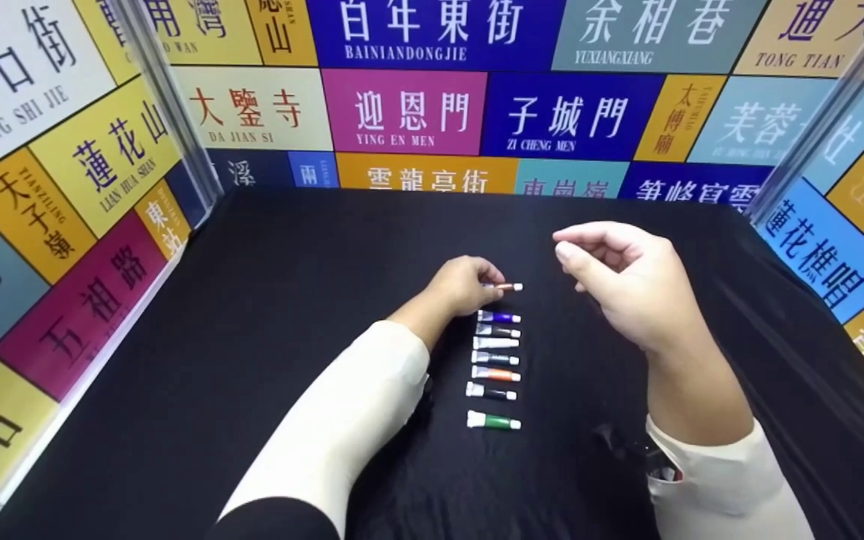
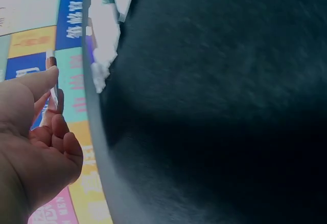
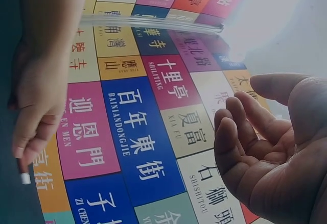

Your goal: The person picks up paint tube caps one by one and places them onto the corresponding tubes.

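My left hand (image 1: pixel 462 285) pinches a small brown paint tube (image 1: pixel 508 286), its white cap pointing right, at the far end of a column of similar tubes. In the left wrist view, thumb and fingers grip that tube (image 2: pixel 52 63). Below it in the head view lie a violet-blue tube (image 1: pixel 501 317), a dark brown one (image 1: pixel 501 331), a white one (image 1: pixel 498 343), a dark green one (image 1: pixel 498 358), an orange one (image 1: pixel 498 373), a black one (image 1: pixel 493 391) and a green one (image 1: pixel 496 421). My right hand (image 1: pixel 631 289) hangs raised to the right, fingers loosely curled, holding nothing.
A black cloth (image 1: pixel 289 247) covers the table. Panels with colourful street-name signs (image 1: pixel 402 112) stand along the back and both sides, with clear corner posts (image 1: pixel 177 105) between them. A dark device (image 1: pixel 661 461) shows at the right sleeve.
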Demonstrator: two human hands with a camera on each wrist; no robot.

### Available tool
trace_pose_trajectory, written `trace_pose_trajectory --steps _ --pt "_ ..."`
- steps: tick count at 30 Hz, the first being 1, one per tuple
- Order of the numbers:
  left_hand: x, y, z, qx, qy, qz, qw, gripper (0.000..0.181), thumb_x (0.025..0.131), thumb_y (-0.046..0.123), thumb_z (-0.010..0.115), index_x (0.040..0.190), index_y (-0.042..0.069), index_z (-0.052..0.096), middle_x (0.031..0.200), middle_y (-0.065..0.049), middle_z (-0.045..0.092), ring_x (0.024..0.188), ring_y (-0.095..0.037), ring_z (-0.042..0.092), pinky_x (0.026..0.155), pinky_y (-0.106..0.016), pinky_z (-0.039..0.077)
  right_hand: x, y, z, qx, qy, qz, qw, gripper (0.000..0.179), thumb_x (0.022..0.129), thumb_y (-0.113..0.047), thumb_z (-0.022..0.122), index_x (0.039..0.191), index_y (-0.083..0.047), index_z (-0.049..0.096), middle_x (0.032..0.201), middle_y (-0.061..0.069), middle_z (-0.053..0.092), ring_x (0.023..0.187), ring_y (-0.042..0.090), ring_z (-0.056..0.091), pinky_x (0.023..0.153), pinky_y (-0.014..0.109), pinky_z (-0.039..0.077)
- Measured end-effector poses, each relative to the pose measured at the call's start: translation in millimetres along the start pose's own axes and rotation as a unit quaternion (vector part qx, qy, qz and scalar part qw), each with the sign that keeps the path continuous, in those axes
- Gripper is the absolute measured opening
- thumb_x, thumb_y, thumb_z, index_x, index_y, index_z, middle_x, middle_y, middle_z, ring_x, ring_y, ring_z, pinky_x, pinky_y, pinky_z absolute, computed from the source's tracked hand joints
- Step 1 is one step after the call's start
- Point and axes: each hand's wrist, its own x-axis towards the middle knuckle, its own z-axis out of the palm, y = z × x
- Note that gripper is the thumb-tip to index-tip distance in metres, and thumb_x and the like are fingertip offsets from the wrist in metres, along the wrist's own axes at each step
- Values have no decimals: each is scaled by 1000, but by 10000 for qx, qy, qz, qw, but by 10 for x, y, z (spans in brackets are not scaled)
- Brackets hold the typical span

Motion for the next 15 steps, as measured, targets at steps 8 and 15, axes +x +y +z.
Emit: trace_pose_trajectory --steps 8,15 --pt "43 -26 91 196 -343 -356 9986 13 98 25 76 106 17 82 101 3 79 94 -13 63 99 -31 53 20 16 -16 -14 30 62 10000 23 101 -27 75 117 -12 81 88 -6 74 74 18 66 67 22 58" --pt "72 -9 140 549 -441 -544 9960 14 98 25 75 108 18 82 106 3 81 97 -14 65 103 -30 53 81 109 5 -60 31 195 9998 23 101 -30 75 115 -12 81 86 -8 74 74 15 66 67 22 58"
